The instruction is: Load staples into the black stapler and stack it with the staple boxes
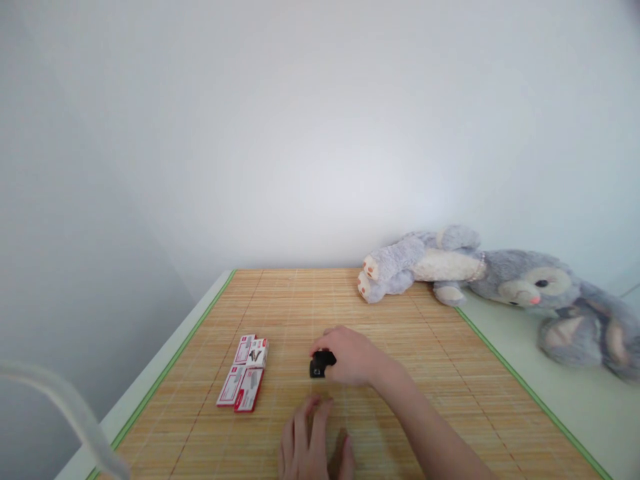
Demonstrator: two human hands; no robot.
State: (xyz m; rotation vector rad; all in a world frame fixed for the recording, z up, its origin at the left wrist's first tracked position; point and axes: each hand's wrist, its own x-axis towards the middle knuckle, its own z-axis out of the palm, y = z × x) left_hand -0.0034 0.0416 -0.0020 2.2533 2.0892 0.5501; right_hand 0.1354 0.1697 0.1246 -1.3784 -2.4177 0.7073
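Over the middle of the bamboo mat, my right hand (353,357) has its fingers closed around a small black object (321,364). The hand covers part of it, and its exact kind does not show. Nearer to me, my left hand (307,443) rests on the mat with its fingers apart and nothing in them. To the left of both hands lie several small red-and-white boxes side by side: a box with a stapler-like picture (257,353), a box in front of it (249,390), and others on their left (232,385).
The bamboo mat (295,300) with green edging covers a pale table (510,340). A grey plush rabbit (450,267) lies along the back right, against the white wall. A blurred white cable or strap (65,400) crosses the lower left corner.
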